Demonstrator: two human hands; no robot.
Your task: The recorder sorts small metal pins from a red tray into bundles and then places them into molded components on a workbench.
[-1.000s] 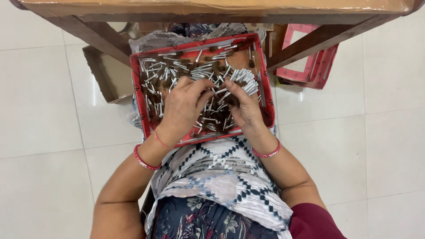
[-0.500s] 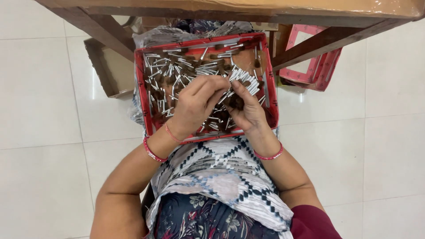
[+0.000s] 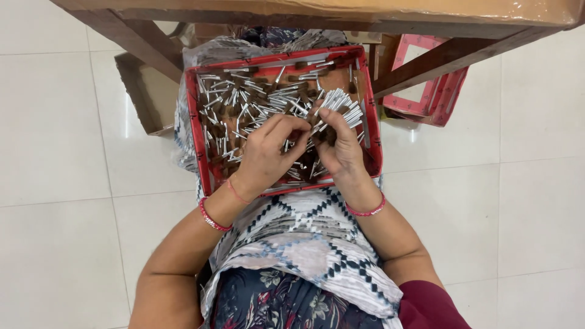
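Nearest the camera, a patterned cloth (image 3: 304, 256) is lying across the person's lap, and both forearms, each wearing a red bangle, are reaching forward over it. The left hand (image 3: 265, 155) is hovering over the red tray (image 3: 194, 131), fingers curled narrow and pinching among the small silver pins (image 3: 234, 100) — half a second ago it was sitting slightly further left, so it has been drawing in toward its partner. The right hand (image 3: 341, 146) is closing around a bundle of gathered pins (image 3: 338, 103), their silver ends fanning out above the knuckles; that bundle is looking much the same as before. Judging from this, the gathering is continuing, with many loose pins remaining in the tray. Beyond the tray, a wooden table frame (image 3: 439, 61) is crossing overhead — red-edged boxes (image 3: 426, 85) are leaning underneath.
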